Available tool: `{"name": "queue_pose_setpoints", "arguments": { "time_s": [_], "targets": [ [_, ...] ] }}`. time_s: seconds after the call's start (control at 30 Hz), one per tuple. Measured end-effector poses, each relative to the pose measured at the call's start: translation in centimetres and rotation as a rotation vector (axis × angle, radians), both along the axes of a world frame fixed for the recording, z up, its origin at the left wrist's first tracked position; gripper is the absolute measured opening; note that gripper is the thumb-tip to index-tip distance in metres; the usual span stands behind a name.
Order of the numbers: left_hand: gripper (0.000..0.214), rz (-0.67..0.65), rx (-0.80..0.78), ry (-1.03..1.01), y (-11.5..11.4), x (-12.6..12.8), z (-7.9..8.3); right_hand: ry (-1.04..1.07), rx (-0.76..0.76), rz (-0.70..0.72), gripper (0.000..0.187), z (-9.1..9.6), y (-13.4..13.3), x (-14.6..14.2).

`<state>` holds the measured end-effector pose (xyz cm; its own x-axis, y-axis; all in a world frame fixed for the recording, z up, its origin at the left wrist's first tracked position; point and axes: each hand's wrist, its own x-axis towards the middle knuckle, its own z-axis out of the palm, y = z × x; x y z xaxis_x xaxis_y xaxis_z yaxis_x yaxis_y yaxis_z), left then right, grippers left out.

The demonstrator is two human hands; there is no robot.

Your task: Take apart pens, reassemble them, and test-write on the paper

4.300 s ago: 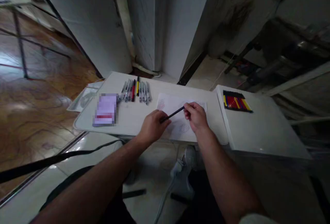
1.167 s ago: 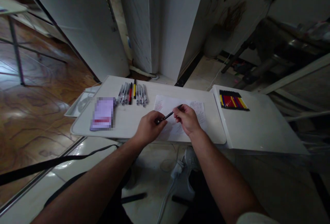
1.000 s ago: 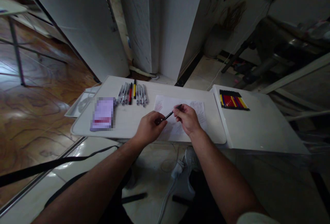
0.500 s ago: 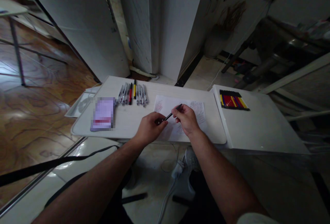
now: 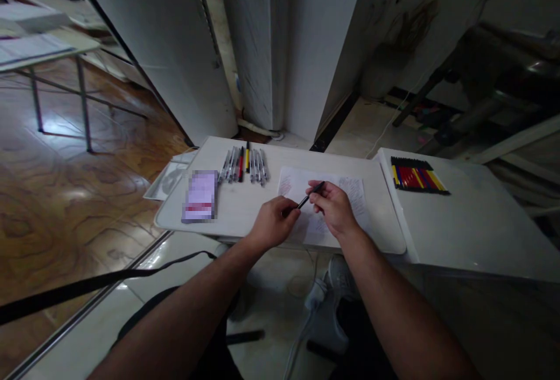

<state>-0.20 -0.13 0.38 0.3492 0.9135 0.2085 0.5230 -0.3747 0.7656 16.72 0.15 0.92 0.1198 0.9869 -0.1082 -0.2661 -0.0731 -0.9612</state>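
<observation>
A slim dark pen [image 5: 305,200] is held slantwise between both hands, above a sheet of paper [image 5: 286,177] with handwriting on it. My left hand [image 5: 275,221] pinches its lower left end between thumb and fingers. My right hand [image 5: 333,205] grips the pen near its upper right end, fingers curled round it. Both hands are closed. To the left of the paper lie several clear pens [image 5: 259,167] in two groups, with a red pen [image 5: 241,164] and a yellow pen [image 5: 247,157] between them.
A blurred-out purple phone-like object [image 5: 200,196] lies at the left of the white table [image 5: 245,217]. On the white surface to the right [image 5: 472,228] is a row of coloured pens [image 5: 417,176]. A power strip [image 5: 315,294] with its cable lies on the floor.
The whole view has shifted, so the table appears farther right and slightly lower. Both hands keep hold of the pen; the right fingers have shifted slightly on it.
</observation>
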Motion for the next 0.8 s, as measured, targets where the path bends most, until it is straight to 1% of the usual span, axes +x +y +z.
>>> {"name": "queue_pose_setpoints", "arguments": {
  "time_s": [0.13,0.27,0.33,0.5,0.67,0.8],
  "targets": [
    [0.011,0.024,0.008,-0.005,0.08,-0.01,-0.16,0.005,-0.017,0.012,0.041,0.16,-0.1,-0.12],
    [0.011,0.042,0.011,0.007,0.2,-0.07,-0.24,-0.054,-0.042,-0.035,0.032,-0.06,-0.04,-0.24],
    [0.01,0.039,0.014,0.021,0.24,-0.1,-0.26,-0.072,-0.036,-0.032,0.028,-0.14,0.0,-0.22],
    [0.009,0.039,0.016,0.037,0.35,-0.13,-0.37,-0.051,-0.028,-0.01,0.035,0.01,-0.02,-0.16],
    [0.008,0.032,0.022,0.048,0.42,-0.18,-0.4,-0.089,-0.026,-0.047,0.025,-0.04,0.04,-0.1],
    [0.009,0.022,0.035,0.061,0.45,-0.24,-0.46,-0.078,-0.01,-0.092,0.027,-0.04,0.17,-0.01]
  ]
}}
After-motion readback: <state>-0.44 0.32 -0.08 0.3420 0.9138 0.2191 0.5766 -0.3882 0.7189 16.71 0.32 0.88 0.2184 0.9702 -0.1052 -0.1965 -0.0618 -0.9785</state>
